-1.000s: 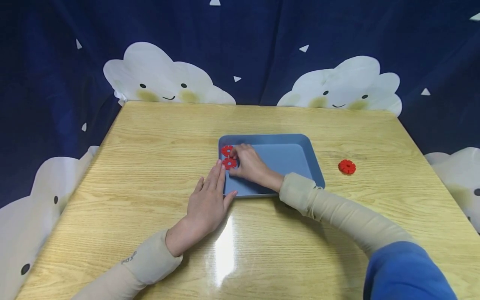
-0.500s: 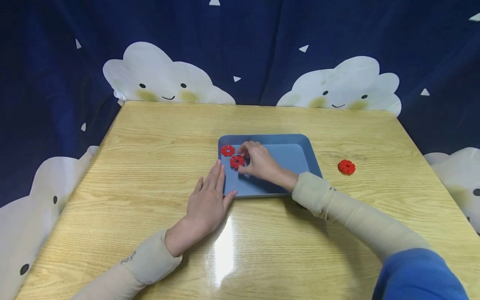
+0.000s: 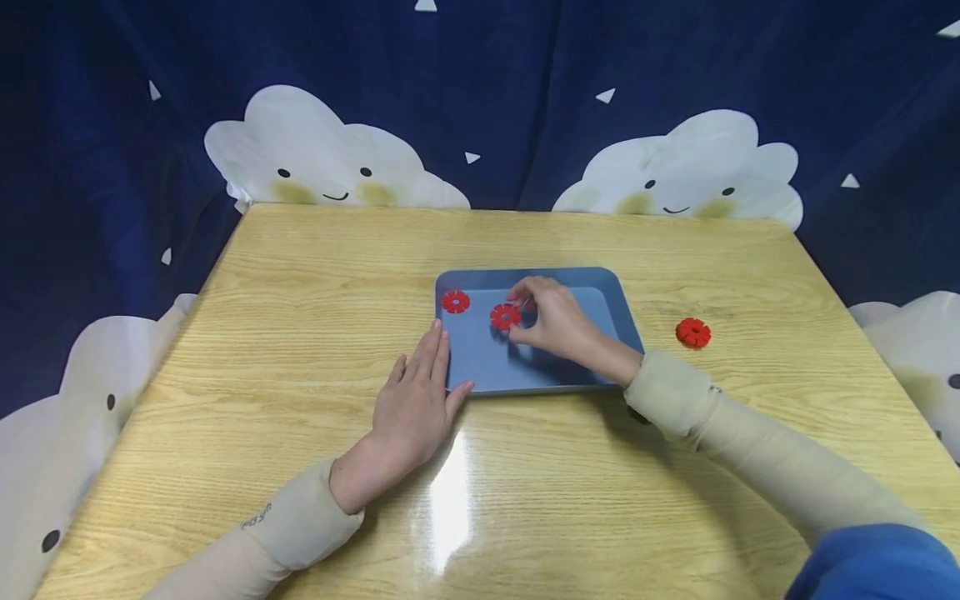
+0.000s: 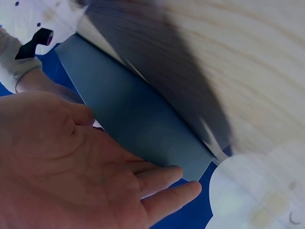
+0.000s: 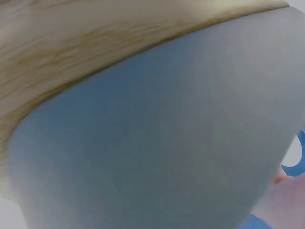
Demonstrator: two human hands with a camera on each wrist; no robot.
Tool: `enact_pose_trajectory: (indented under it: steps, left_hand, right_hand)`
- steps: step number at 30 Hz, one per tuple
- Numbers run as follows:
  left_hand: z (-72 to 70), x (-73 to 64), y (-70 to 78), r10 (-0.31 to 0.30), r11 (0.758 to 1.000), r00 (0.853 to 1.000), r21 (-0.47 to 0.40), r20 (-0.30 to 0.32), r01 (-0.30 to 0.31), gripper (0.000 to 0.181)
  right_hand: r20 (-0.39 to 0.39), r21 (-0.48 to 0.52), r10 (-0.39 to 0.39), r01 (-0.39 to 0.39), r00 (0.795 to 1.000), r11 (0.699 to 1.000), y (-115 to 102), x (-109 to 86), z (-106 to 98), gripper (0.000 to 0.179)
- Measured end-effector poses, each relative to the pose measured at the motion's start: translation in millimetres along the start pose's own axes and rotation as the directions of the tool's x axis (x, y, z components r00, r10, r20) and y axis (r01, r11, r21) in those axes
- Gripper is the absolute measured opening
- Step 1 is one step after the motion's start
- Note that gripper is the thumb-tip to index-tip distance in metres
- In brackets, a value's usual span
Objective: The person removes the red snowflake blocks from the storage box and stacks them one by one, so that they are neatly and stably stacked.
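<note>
In the head view a blue-grey tray [image 3: 480, 367] lies on the table. My right hand [image 3: 558, 321] is over its middle and pinches a red notched plastic disc [image 3: 506, 317] between thumb and fingers. A second red disc [image 3: 455, 302] sits in the tray's back left corner. My left hand [image 3: 412, 404] lies along the tray's left side with straight fingers, its thumb at the front left corner. In the left wrist view, the fingers [image 4: 167, 195] of that hand touch the tray's wall [image 4: 128, 114]. The right wrist view shows mostly the tray's outer wall [image 5: 143, 133].
To the right of the tray, red notched discs [image 3: 693, 332], seemingly stacked, lie on the wooden table [image 3: 585, 500]. A dark blue curtain [image 3: 510, 100] with white clouds hangs behind the table's far edge.
My right hand has drawn the red disc away from the tray's left side, rightward to over the middle. The left hand and the other discs have stayed put.
</note>
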State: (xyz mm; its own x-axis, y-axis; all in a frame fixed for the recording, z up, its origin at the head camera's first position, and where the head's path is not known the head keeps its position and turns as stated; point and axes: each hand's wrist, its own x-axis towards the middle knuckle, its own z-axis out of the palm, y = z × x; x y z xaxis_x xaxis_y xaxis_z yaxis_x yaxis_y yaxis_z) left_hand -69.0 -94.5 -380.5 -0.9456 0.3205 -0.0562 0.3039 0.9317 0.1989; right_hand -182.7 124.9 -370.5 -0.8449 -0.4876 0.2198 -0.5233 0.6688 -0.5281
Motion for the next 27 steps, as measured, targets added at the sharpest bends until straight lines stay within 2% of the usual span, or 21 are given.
enact_pose_trajectory:
  steps: [10, 21, 27]
  left_hand:
    - [0.8, -0.4, -0.7, 0.009, 1.000, 1.000, 0.000, -0.011, -0.009, 0.072]
    - [1.3, -0.8, -0.3, 0.007, 1.000, 1.000, 0.004, -0.016, -0.007, 0.071]
    - [2.2, -0.5, -0.7, 0.008, 1.000, 1.000, 0.003, -0.020, -0.008, 0.071]
  right_hand:
    - [-0.045, -0.010, 0.019, -0.020, 0.999, 1.000, 11, -18.9, -25, 0.033]
    - [-0.085, -0.003, 0.069, -0.070, 0.994, 0.998, 34, -40.2, -45, 0.034]
    - [-0.139, -0.034, 0.080, -0.086, 0.987, 0.996, 48, -53.4, -60, 0.034]
